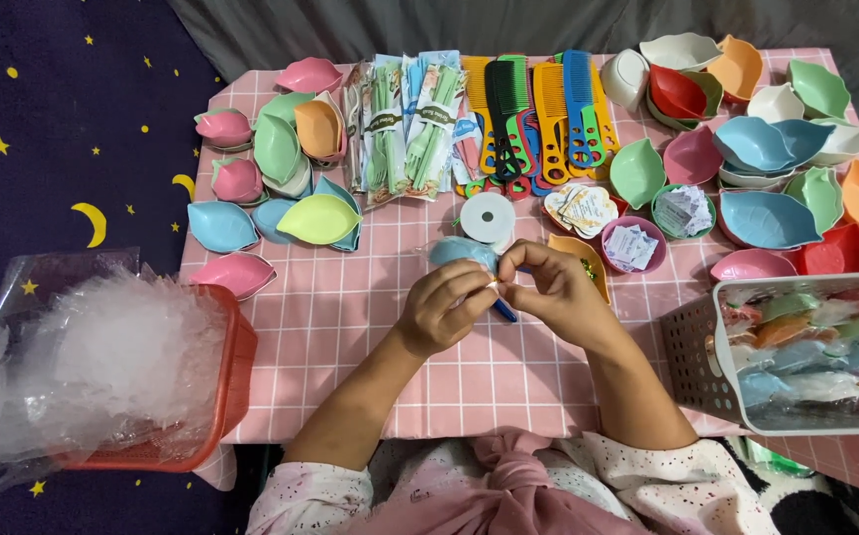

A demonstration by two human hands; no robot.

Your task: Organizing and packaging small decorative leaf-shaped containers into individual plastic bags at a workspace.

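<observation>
both hands meet over the middle of the pink checked table. the left hand and right hand have fingers pinched narrow on a blue leaf dish wrapped in clear plastic, held just above the cloth. a white tape roll lies just beyond it. combs lie further back, a white basket to the right, a red basket to the left

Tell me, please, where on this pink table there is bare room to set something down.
The barest patch of the table lies between the left hand and the red basket. Another lies in front of both hands, toward the table's near edge. The far half is crowded with leaf dishes, combs and packets; the white basket fills the right.
</observation>
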